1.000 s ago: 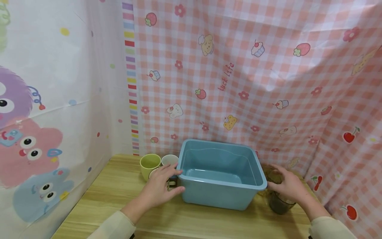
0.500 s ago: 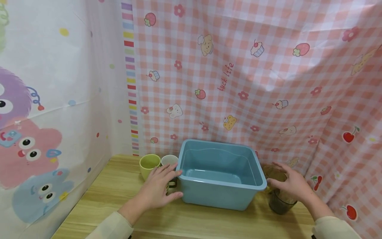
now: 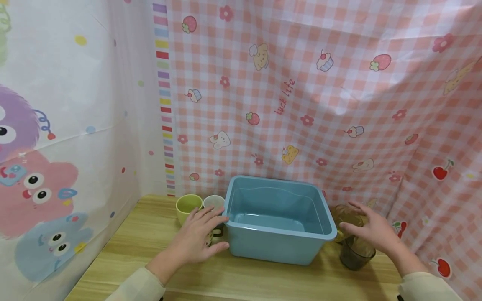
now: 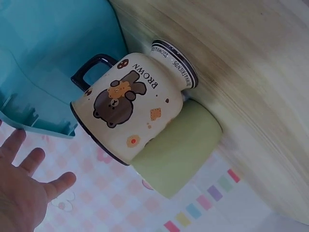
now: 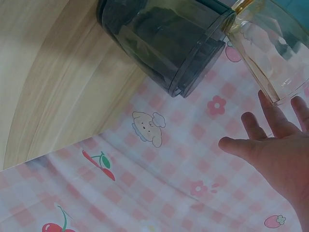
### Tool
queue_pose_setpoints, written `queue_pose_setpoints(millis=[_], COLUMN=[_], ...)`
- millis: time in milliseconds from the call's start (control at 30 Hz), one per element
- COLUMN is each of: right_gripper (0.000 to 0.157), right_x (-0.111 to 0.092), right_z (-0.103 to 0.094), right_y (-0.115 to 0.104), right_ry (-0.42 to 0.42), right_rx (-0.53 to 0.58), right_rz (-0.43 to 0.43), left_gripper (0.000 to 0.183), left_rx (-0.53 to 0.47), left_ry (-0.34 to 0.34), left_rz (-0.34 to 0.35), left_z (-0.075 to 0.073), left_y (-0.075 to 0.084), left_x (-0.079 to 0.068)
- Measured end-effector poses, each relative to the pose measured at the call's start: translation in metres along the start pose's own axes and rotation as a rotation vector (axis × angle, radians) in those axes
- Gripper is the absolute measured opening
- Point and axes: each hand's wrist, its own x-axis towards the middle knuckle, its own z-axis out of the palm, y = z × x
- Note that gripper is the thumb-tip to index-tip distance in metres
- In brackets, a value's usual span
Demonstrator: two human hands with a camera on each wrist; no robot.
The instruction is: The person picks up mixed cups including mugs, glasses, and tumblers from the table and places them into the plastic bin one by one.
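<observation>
Pink checked cloth (image 3: 301,88) hangs beyond the left grip (image 3: 196,240) and right grip (image 3: 373,232). Wood-grain desk (image 3: 271,281) below both.

Blue plastic tub (image 3: 271,247) between the two grips, upright, reaching a little beyond them. Left grip: fingers spread wide, holding nothing; tips overlap the tub's near-left corner in the head view, contact unclear. Right grip: also wide, thumb well apart from fingers, nothing held; whether a fingertip touches glass, cannot tell.

Bear-print mug (image 4: 130,104) beside the left grip, largely screened by it from above. Smoked-dark glass cup (image 5: 159,38) to the near side of the right grip. Amber-tinted glass cup (image 5: 270,48) between that grip and the tub. Green cup (image 3: 188,204) beyond the left grip; pale cup (image 3: 214,202) also beyond it, next to the tub, only its upper part showing.

Risks, as judged: a sideways sweep of the left thumb could tip the half-hidden mug. A low right wrist could knock the dark glass into the amber one. Shoving the tub sideways might topple crowded cups.
</observation>
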Motion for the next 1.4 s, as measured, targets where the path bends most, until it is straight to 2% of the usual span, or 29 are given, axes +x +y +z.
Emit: queue_pose_setpoints(millis=[233, 667, 1167, 1400], right_gripper=[0.096, 0.098, 0.097, 0.095], right_x=[-0.001, -0.003, -0.004, -0.004], right_z=[-0.005, -0.012, -0.015, -0.017], right_y=[-0.001, -0.004, -0.007, -0.008], right_ry=[0.002, 0.012, 0.019, 0.033], right_rx=[0.030, 0.031, 0.045, 0.046], right_rz=[-0.001, 0.014, 0.017, 0.005], left_gripper=[0.061, 0.063, 0.065, 0.066], left_rx=[-0.029, -0.033, -0.042, -0.049], left_ry=[-0.017, -0.052, -0.012, -0.017], left_rz=[-0.011, -0.027, 0.013, 0.002], left_z=[-0.002, -0.008, -0.004, -0.004], left_y=[0.001, 0.004, 0.001, 0.002], left_x=[0.000, -0.001, -0.002, -0.002])
